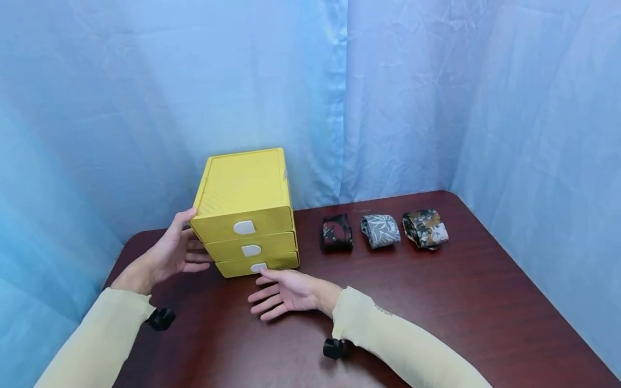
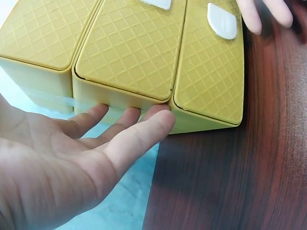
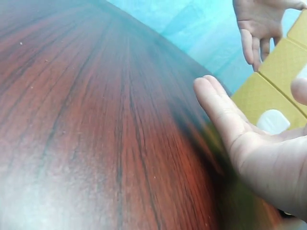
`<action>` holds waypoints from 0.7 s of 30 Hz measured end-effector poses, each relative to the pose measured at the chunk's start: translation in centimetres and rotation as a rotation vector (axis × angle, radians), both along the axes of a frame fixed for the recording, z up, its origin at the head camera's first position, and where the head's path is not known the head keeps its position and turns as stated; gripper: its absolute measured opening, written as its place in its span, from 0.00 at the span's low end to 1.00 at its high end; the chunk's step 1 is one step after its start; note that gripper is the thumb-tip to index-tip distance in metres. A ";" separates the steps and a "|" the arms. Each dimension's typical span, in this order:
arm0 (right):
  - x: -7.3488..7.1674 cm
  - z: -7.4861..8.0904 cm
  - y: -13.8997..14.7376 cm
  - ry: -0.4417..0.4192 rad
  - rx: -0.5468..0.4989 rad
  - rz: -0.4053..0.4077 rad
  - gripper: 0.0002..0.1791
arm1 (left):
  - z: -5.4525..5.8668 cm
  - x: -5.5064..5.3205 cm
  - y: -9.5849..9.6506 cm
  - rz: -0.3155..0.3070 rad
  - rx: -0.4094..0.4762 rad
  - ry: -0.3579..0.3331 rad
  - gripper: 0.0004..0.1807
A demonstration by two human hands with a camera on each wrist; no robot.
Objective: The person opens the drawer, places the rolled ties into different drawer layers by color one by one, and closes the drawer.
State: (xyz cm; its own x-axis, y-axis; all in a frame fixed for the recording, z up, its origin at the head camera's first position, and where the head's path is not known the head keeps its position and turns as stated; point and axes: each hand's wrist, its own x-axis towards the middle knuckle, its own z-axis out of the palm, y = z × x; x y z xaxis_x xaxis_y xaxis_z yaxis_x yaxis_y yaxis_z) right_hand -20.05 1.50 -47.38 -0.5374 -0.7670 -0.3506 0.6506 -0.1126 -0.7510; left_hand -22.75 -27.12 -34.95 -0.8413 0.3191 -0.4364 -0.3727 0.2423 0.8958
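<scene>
Yellow plastic 3-drawer box [image 1: 245,183], likely stiff: grip sides. My left hand [image 1: 167,253] touches it straight-fingered; right hand [image 1: 293,291] spread, empty.

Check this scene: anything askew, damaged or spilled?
One small oddity: a greyish patch on the top right edge of the yellow drawer unit, breaking its plain colour. Scuff or sticker, I can't tell. The three rolled bundles sit in a row; no spill shows.

Mark [image 1: 383,310] on right sleeve [image 1: 412,339] illegibly small; drawer unit [image 2: 129,48] cut off in both wrist views.
</scene>
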 end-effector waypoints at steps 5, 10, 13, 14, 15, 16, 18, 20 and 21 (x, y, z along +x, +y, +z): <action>-0.5 0.2 -0.6 -0.012 -0.012 -0.046 0.45 | -0.1 0.0 0.0 -0.018 -0.025 0.022 0.60; -1.2 0.4 -0.9 -0.034 -0.017 -0.086 0.45 | -0.2 -0.5 0.3 -0.015 -0.035 0.042 0.60; -1.2 0.4 -1.1 -0.053 -0.016 -0.077 0.45 | -0.3 -0.7 0.5 -0.011 -0.029 0.032 0.60; -1.1 0.4 -1.2 -0.060 -0.018 -0.072 0.45 | -0.3 -0.7 0.5 -0.010 -0.032 0.029 0.60; -1.0 0.3 -1.3 -0.067 -0.021 -0.070 0.45 | -0.3 -0.7 0.5 -0.009 -0.033 0.025 0.60; -0.9 0.3 -1.5 -0.078 -0.026 -0.067 0.46 | -0.3 -0.6 0.4 -0.011 -0.038 0.024 0.60; -0.6 0.2 -1.9 -0.093 -0.037 -0.072 0.46 | -0.3 -0.4 0.2 -0.011 -0.050 0.023 0.60; -0.4 0.2 -2.3 -0.106 -0.041 -0.088 0.47 | -0.2 -0.2 -0.1 -0.009 -0.057 0.019 0.60; -0.3 0.2 -2.5 -0.114 -0.041 -0.097 0.47 | -0.1 0.0 -0.3 -0.008 -0.060 0.017 0.60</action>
